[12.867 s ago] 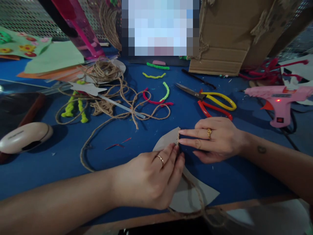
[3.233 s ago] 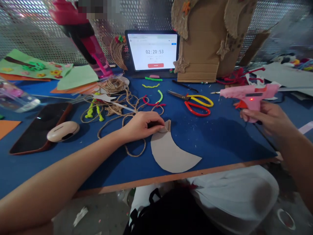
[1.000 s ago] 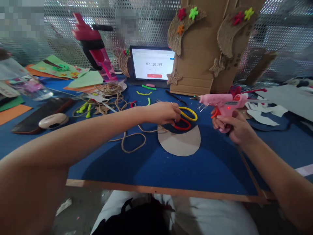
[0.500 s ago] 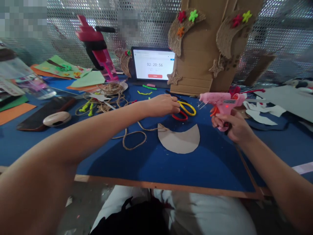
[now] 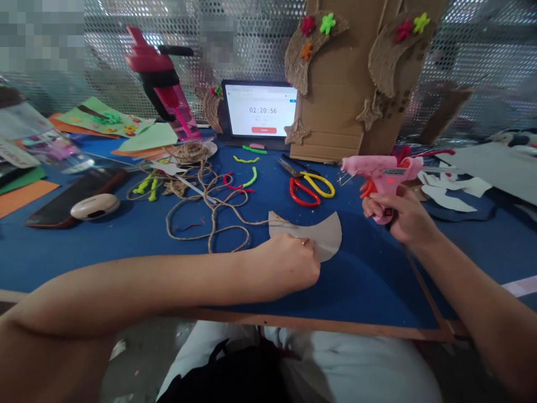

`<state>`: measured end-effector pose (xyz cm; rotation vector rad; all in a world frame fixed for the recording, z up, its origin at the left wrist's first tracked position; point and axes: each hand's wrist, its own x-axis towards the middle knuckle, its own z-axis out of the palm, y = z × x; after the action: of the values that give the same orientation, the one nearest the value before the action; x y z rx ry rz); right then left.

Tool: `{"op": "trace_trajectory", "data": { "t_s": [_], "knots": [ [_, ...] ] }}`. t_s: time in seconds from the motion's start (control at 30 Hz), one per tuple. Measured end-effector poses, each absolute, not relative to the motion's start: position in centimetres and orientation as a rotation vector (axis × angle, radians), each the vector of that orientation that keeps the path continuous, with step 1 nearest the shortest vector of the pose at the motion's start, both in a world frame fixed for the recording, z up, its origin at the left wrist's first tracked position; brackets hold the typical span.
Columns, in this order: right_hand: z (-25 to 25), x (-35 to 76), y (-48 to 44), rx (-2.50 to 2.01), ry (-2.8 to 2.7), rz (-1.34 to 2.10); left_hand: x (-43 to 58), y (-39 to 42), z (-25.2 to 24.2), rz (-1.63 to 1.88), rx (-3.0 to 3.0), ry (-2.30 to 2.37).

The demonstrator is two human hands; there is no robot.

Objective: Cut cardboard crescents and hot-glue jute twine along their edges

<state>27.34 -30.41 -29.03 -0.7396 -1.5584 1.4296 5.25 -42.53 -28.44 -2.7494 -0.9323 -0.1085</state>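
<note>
My right hand (image 5: 405, 215) is wrapped round the grip of a pink hot glue gun (image 5: 384, 170), its nozzle pointing left and a red light showing on its body. My left hand (image 5: 291, 260) is curled closed over the near part of a grey cardboard crescent (image 5: 329, 235); its fingertips are hidden, so what they hold, if anything, cannot be made out. One end of a jute twine (image 5: 241, 215) lies across the crescent's left tip, and the rest runs left in loose loops. Scissors (image 5: 304, 193) with red and yellow handles lie behind the crescent.
At the back stand a tablet (image 5: 260, 112) and a cardboard panel (image 5: 331, 112) hung with twine-covered moons and stars. A pink bottle (image 5: 172, 95) stands behind the twine. Left are a dark case (image 5: 62, 204) and a pale oval object (image 5: 95, 207). White scraps (image 5: 453, 193) lie right.
My left hand has come back from the scissors towards me, down over the crescent. The scissors stay on the table, now fully seen. My right hand holds the glue gun almost still.
</note>
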Motion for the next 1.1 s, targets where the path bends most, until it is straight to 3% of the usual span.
{"op": "trace_trajectory", "data": {
  "t_s": [0.13,0.33,0.87,1.1],
  "knots": [
    [-29.0,27.3,-30.5,-0.745,-1.565,1.437,5.3,-42.3,-28.0,0.035,-2.793,-0.948],
    [-29.1,27.3,-30.4,-0.733,-1.574,1.421,5.2,-42.4,-28.9,-0.115,-2.662,-1.023],
    [-28.8,27.2,-30.7,-0.712,-1.591,1.45,2.8,-43.7,-26.7,-0.223,-2.583,-0.099],
    [-29.0,27.4,-30.5,-0.713,-1.61,1.449,1.7,-41.5,-26.9,-0.411,-2.752,0.003]
  ]
}}
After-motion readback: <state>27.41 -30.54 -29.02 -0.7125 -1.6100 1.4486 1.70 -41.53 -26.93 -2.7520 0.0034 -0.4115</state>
